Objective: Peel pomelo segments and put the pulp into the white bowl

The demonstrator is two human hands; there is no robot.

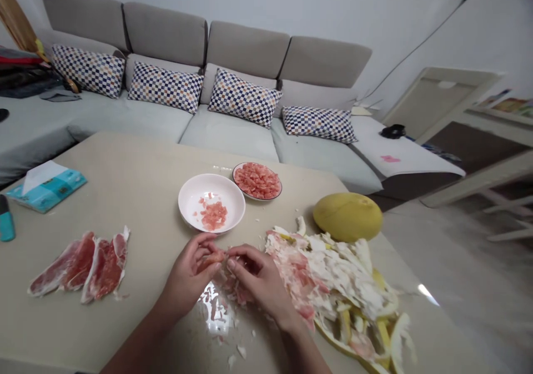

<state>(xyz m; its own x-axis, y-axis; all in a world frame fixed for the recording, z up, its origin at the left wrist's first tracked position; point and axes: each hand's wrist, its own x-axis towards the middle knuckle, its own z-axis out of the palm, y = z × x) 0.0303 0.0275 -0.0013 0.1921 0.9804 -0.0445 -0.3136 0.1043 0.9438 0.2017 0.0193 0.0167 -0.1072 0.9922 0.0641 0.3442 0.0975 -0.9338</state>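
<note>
My left hand [192, 271] is closed around a small piece of pink pomelo flesh [212, 258], just in front of the white bowl. My right hand [260, 279] meets it from the right, thumb and forefinger pinched at the edge of that same piece. Loose pomelo flesh pieces [213, 216] lie in the white bowl [187, 197]. Behind it, a dark-rimmed plate [272, 196] is heaped with pink pomelo flesh [256, 180]. Pink membrane scraps [235, 291] lie under my right hand, partly hidden.
Unpeeled pomelo segments [100, 263] lie at the left. On the right are a large pile of peel and white pith [341, 274] and a whole yellow pomelo [347, 217]. A blue tissue pack [52, 191] sits far left. A sofa [233, 135] stands beyond the table.
</note>
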